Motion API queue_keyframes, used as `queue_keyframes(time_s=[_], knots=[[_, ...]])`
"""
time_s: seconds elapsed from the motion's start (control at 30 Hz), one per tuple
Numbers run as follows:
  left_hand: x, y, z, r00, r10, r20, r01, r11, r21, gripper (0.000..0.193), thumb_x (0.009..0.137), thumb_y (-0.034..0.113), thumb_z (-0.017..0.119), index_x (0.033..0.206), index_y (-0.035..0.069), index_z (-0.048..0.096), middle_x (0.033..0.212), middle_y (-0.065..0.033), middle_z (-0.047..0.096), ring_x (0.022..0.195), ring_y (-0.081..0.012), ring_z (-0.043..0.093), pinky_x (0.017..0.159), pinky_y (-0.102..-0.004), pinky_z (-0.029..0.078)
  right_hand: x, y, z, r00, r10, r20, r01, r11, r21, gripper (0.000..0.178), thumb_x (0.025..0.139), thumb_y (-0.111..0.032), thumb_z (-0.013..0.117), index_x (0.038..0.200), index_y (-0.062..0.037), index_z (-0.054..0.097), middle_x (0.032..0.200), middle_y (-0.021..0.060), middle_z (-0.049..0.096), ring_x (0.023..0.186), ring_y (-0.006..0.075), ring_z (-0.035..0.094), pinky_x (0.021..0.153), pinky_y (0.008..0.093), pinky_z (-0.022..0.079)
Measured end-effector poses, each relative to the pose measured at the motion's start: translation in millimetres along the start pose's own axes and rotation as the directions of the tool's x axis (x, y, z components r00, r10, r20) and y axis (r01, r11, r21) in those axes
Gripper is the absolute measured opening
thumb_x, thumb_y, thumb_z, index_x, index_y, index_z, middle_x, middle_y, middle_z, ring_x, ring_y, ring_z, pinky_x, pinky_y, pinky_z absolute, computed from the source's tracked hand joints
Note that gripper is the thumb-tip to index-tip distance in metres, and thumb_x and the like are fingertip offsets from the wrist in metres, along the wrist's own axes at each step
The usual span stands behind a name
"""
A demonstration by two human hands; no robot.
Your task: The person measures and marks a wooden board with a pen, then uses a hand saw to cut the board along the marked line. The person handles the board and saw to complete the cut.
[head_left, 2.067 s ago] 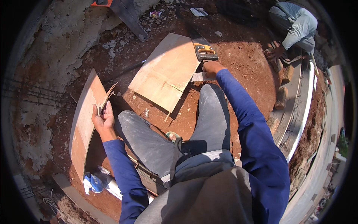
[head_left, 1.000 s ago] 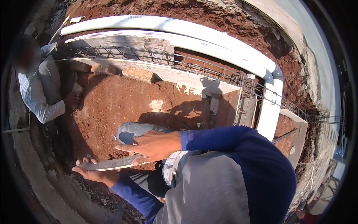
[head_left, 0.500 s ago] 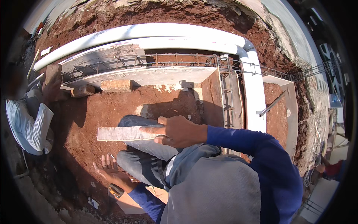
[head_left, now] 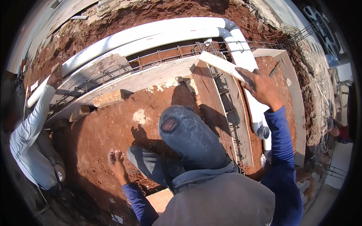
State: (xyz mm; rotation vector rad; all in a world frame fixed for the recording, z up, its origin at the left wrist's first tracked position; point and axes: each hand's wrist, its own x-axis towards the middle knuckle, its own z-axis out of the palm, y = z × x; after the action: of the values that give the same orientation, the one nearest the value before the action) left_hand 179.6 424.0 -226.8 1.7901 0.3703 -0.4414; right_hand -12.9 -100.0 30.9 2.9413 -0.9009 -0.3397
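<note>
My right hand (head_left: 263, 87), closed round one end of a short pale wooden strip (head_left: 219, 65), is raised at the right. The strip's far end lies over the corner where the long form board (head_left: 151, 74) meets the side board (head_left: 213, 103); I cannot tell whether it touches them. Low over the red soil, my left hand (head_left: 118, 165) has its fingers curled together. Whatever may be in those fingers is too small to make out. Steel rebar cages (head_left: 162, 56) run behind and beside the boards.
Two thick white pipes (head_left: 158, 28) bend round the trench at the back and right. A brick (head_left: 108, 98) rests against the long board. At the left, a co-worker in a pale sleeve (head_left: 37, 103) reaches to a block (head_left: 56, 68). A board piece (head_left: 160, 199) lies beside me.
My right hand has carried the strip from over my knee up and right to the boards' corner. My left hand's fingers have curled in. The co-worker's arm has reached farther out.
</note>
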Motion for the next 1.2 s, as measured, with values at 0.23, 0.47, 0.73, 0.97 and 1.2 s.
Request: queue_keyframes(time_s=[0.23, 0.47, 0.73, 0.97, 1.2], knots=[[126.3, -61.7, 76.8, 0.985, 0.01, 0.174, -0.061, 0.955, 0.29, 0.072, 0.09, 0.026, 0.073, 0.143, -0.009, 0.04, 0.133, -0.0298, 0.055, 0.125, -0.0332, 0.055, 0.103, -0.0393, 0.043, 62.1, 78.4, 17.0, 0.991, 0.114, 0.064, -0.113, 0.993, -0.019, 0.055, 0.083, -0.025, 0.073, 0.136, -0.0257, 0.058, 0.093, 0.0228, 0.068, 0.081, 0.0392, 0.068, 0.074, 0.0472, 0.054], [143.5, -77.5, 180.4, 0.982, 0.186, -0.028, -0.16, 0.904, 0.396, 0.07, 0.088, 0.036, 0.074, 0.136, -0.009, 0.049, 0.136, -0.0277, 0.054, 0.127, -0.0357, 0.053, 0.106, -0.0418, 0.041, 143.9, 69.7, 65.9, 0.964, 0.06, 0.26, -0.038, 0.995, -0.087, 0.061, 0.085, -0.027, 0.073, 0.142, -0.0277, 0.053, 0.088, 0.0204, 0.064, 0.076, 0.0373, 0.068, 0.07, 0.0455, 0.055], [200.6, 98.9, 302.2, 0.769, 0.617, -0.168, -0.491, 0.738, 0.463, 0.031, 0.096, 0.02, 0.065, 0.12, 0.0, 0.065, 0.116, -0.0137, 0.068, 0.104, -0.0244, 0.064, 0.093, -0.0383, 0.049, 314.5, 84.2, 75.5, 0.997, -0.03, 0.069, 0.035, 0.997, -0.073, 0.044, 0.089, -0.027, 0.068, 0.132, -0.0251, 0.063, 0.087, 0.0185, 0.065, 0.071, 0.0346, 0.065, 0.069, 0.0459, 0.054], [312.2, 177.6, 446.9, 0.658, 0.676, 0.331, -0.753, 0.588, 0.295, 0.029, 0.09, 0.023, 0.072, 0.112, 0.004, 0.071, 0.099, -0.0133, 0.074, 0.092, -0.0222, 0.071, 0.083, -0.0351, 0.054, 511.8, 59.0, 158.0, 0.913, -0.286, 0.291, 0.364, 0.894, -0.263, 0.022, 0.09, -0.021, 0.065, 0.109, -0.0184, 0.076, 0.088, 0.0117, 0.074, 0.08, 0.0295, 0.071, 0.075, 0.0404, 0.056], [391.5, 146.4, 514.7, 0.698, 0.166, 0.696, -0.678, 0.466, 0.569, 0.047, 0.093, 0.044, 0.064, 0.108, 0.0, 0.07, 0.096, -0.022, 0.071, 0.089, -0.0375, 0.069, 0.084, -0.0448, 0.053, 564.1, 4.7, 258.9, 0.822, -0.382, 0.423, 0.552, 0.72, -0.421, 0.018, 0.085, -0.017, 0.062, 0.086, -0.0102, 0.078, 0.09, 0.0109, 0.075, 0.087, 0.0286, 0.073, 0.073, 0.038, 0.058]])
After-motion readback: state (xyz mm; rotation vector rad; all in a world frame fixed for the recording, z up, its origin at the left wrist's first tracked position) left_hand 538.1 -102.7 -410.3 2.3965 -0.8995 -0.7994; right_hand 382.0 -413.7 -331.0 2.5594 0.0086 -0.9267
